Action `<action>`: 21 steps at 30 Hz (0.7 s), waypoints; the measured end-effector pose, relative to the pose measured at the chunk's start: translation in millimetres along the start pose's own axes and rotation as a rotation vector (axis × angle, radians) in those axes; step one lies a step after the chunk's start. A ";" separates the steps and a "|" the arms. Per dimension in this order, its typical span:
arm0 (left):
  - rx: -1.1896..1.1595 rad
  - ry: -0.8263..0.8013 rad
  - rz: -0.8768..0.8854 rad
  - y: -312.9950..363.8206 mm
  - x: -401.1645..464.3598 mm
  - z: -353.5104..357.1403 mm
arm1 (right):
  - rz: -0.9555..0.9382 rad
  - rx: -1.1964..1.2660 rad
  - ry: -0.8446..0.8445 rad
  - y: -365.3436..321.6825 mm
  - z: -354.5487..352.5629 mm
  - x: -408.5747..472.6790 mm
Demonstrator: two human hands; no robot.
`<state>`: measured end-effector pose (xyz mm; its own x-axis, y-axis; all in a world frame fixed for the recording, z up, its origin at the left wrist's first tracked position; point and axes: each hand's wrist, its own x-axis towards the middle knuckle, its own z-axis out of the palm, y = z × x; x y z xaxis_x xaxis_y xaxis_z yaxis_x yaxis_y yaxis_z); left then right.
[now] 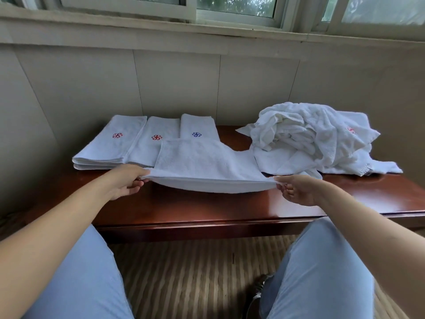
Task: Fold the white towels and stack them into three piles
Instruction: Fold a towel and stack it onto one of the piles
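Two hands hold a half-folded towel above the desk

Both hands pinch the near edge of a white towel (204, 166) at centre frame: the left hand (128, 183) grips its left corner, the right hand (296, 189) its right corner, and the edge sags between them. Three folded piles sit upper left on the dark wooden desk (207, 208): left pile (110, 143), middle pile (158, 139), and blue-emblem pile (197, 127). At right lies a heap of unfolded towels (315, 139).
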<state>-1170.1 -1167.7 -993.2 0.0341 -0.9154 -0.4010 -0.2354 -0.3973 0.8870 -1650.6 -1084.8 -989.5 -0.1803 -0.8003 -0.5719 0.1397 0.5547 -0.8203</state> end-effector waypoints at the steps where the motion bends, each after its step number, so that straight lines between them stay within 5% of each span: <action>1: -0.079 0.018 0.026 13.7 -2.8 -1.3 | -0.022 0.031 -0.005 -14.1 2.4 -3.1; 11: -0.461 -0.049 0.367 171.7 -79.1 -31.1 | -0.594 0.393 0.005 -169.5 51.1 -96.9; 14: -0.421 -0.047 0.541 208.9 -106.9 -45.9 | -0.872 0.055 0.159 -204.7 56.1 -130.1; 17: -0.054 0.255 0.806 230.7 -119.5 -57.5 | -1.164 -0.531 0.503 -230.1 54.6 -148.4; 21: 0.231 0.434 0.889 240.9 -106.7 -78.9 | -1.228 -0.923 0.646 -252.5 43.8 -138.6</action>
<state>-1153.8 -1170.8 -718.6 0.0940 -0.8358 0.5409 -0.5276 0.4189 0.7390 -1618.2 -1123.9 -702.6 -0.1192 -0.7437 0.6578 -0.9218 -0.1632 -0.3516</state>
